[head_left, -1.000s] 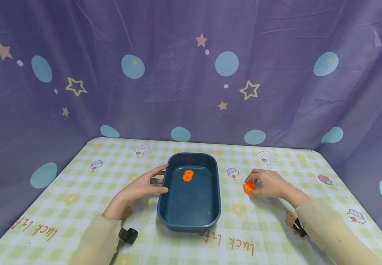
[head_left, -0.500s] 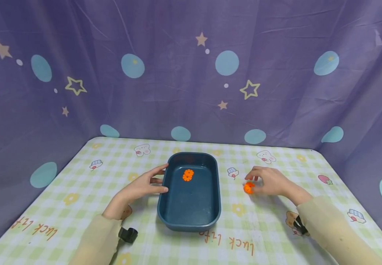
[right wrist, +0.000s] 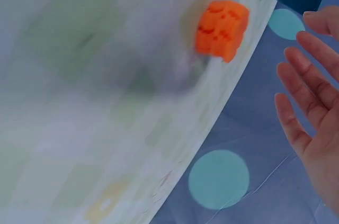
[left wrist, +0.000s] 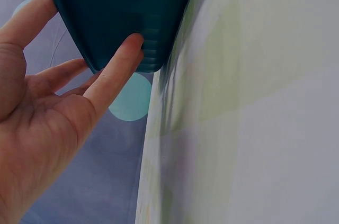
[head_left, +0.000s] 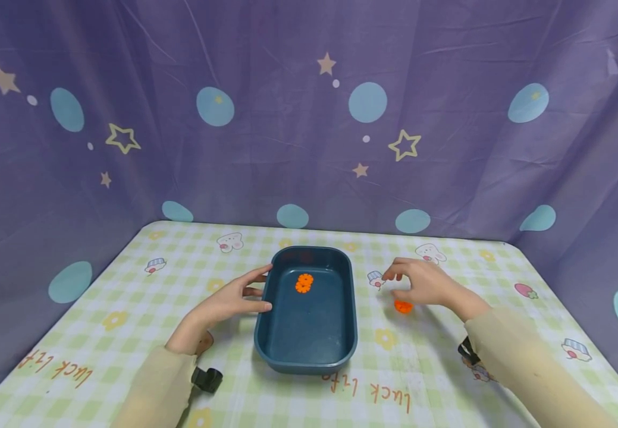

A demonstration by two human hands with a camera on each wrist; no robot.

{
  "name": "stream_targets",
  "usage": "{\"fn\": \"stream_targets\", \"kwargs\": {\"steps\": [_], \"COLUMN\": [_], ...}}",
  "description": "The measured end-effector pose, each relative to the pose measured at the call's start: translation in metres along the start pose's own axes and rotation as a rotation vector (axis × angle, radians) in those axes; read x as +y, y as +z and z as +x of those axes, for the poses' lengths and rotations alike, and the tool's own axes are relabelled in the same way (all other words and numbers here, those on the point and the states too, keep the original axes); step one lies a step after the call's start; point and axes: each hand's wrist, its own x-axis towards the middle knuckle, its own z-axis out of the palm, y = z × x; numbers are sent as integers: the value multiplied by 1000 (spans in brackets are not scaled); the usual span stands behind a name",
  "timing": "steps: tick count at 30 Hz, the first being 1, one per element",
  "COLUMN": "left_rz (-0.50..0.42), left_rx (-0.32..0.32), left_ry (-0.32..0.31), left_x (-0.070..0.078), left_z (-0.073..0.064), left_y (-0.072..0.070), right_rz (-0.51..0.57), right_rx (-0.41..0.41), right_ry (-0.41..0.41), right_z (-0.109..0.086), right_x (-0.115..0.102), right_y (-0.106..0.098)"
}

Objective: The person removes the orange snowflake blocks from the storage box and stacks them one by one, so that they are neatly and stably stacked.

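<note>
A deep dark-teal rectangular container (head_left: 307, 367) stands mid-table. Inside, toward its far end, lie two orange flower-shaped pieces (head_left: 304, 283). My left hand (head_left: 228, 301) rests its extended fingers against the container's left wall; in the left wrist view the thumb touches the outer side of the teal container (left wrist: 114, 17). To the right, my right hand (head_left: 423, 283) hovers with a gap between thumb and bent fingers, nothing visible between them. Just below it sits an orange scalloped stack (head_left: 403, 307), partly hidden by the thumb. The right wrist view shows the orange stack (right wrist: 221, 30) apart from the loosely spread right hand (right wrist: 318, 102).
A green-and-white checked tablecloth (head_left: 223, 392) with printed cartoons and lettering covers the table. Behind it hangs a purple curtain (head_left: 287, 160) with stars and blue dots. Each wrist wears a black device, such as the left wrist camera (head_left: 207, 380).
My right hand has come off the orange stack, moving up and slightly left, while the stack stays in place on the cloth. The left hand and container have not moved.
</note>
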Motion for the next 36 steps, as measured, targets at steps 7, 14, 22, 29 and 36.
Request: {"fn": "stream_targets", "kwargs": {"steps": [7, 14, 22, 29, 36], "left_rz": [4, 7, -1, 0, 6], "left_rx": [2, -6, -9, -4, 2], "left_ry": [4, 10, 7, 8, 6], "left_x": [0, 0, -2, -1, -1], "left_z": [0, 0, 0, 0, 0], "left_y": [-1, -1, -1, 0, 0], "right_rz": [10, -6, -6, 0, 9], "right_rx": [33, 59, 74, 13, -50], "right_ry": [-56, -85, -142, -159, -168], "right_z": [20, 40, 64, 81, 93], "right_x": [-13, -26, -42, -59, -73], "right_y": [0, 2, 6, 15, 21]}}
